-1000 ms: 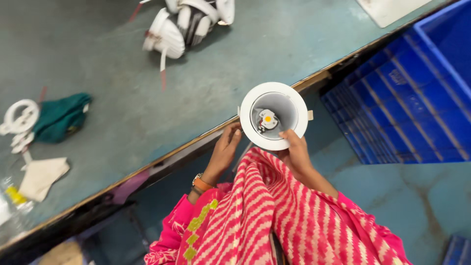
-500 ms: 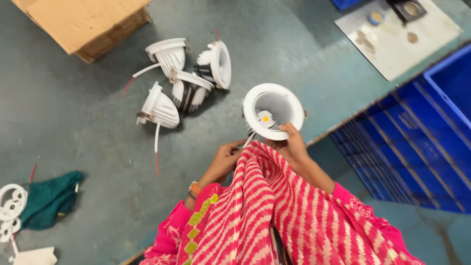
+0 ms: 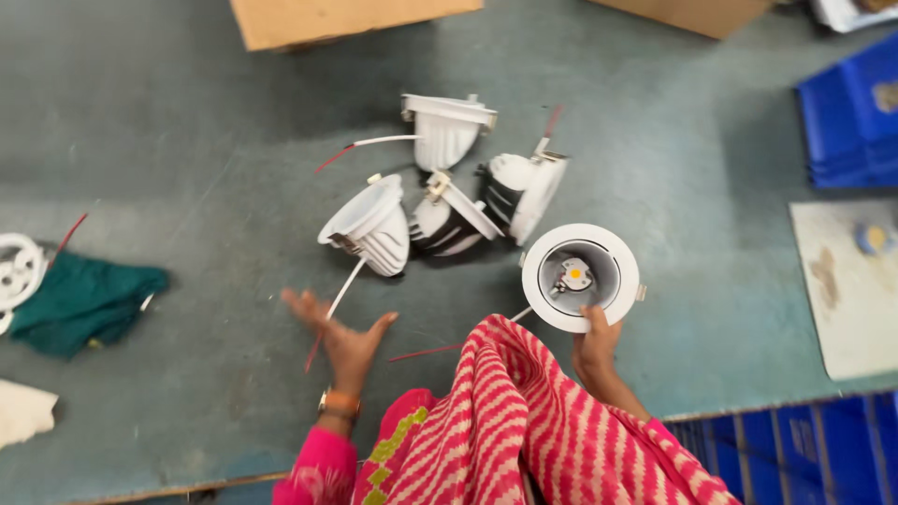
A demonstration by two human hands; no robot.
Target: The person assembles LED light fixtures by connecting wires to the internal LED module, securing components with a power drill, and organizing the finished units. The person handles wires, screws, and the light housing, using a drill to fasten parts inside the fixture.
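My right hand [image 3: 596,348] grips the near rim of a round white downlight [image 3: 581,276], its open face up and a small yellow chip showing at the centre. My left hand [image 3: 342,335] hovers open over the grey table, fingers spread, just below a white downlight housing [image 3: 368,224] that lies on its side with a white and red wire trailing toward the hand. Three more white housings [image 3: 445,126] [image 3: 451,217] [image 3: 524,190] lie clustered beside it. A red and white striped cloth [image 3: 524,421] covers my chest and arms.
A green cloth [image 3: 82,299] and a white ring part [image 3: 19,266] lie at the left. Cardboard boxes [image 3: 346,19] sit at the far edge. Blue crates [image 3: 851,112] stand at the right and at the lower right, next to a white sheet [image 3: 847,285].
My left hand has let go of the downlight and moved out left over the table, opening. The right hand keeps holding the downlight. The view has shifted further over the table.
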